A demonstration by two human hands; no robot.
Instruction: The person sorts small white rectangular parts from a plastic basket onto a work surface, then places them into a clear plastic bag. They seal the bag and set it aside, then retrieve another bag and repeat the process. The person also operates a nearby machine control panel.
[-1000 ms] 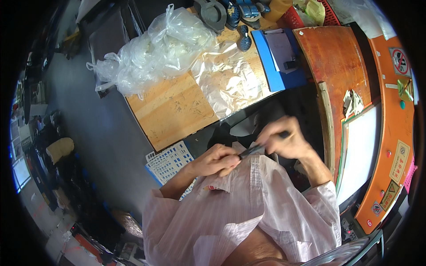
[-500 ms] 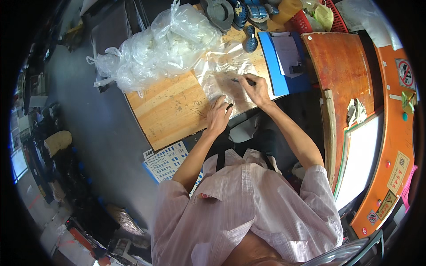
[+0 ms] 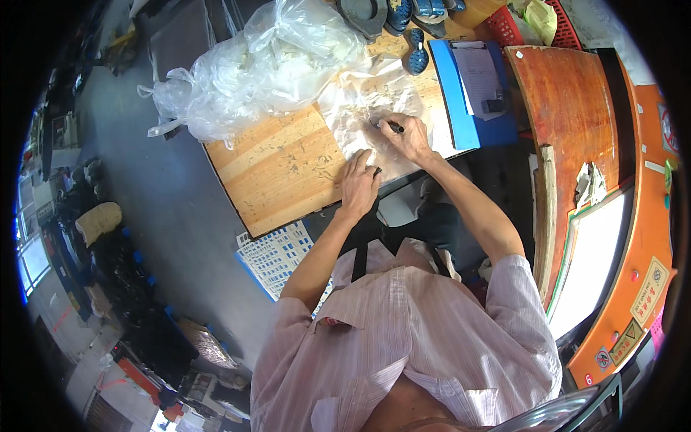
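A clear plastic bag (image 3: 345,108) lies flat and wrinkled on the wooden table. My right hand (image 3: 409,138) is closed around a black marker pen (image 3: 396,127), its tip end down at the plastic. Just left and nearer to me, my left hand (image 3: 359,189) rests on the near edge of the bag with its fingers stretched forward. A small black piece that looks like the marker's cap (image 3: 376,172) sticks out by its thumb. The fingers partly hide it.
Stuffed clear plastic bags (image 3: 273,65) cover the table's back left. Shoe soles (image 3: 417,52) stand at the back, beside a blue folder (image 3: 455,101) with papers. A red basket (image 3: 504,29) sits farther right, near an orange-brown board (image 3: 568,108). A blue-and-white printed sheet (image 3: 277,252) lies below the table's front edge.
My right hand has shifted a little to the left over the plastic, and the pen is tilted differently. My left hand stays on the bag. The whole view has shifted slightly.
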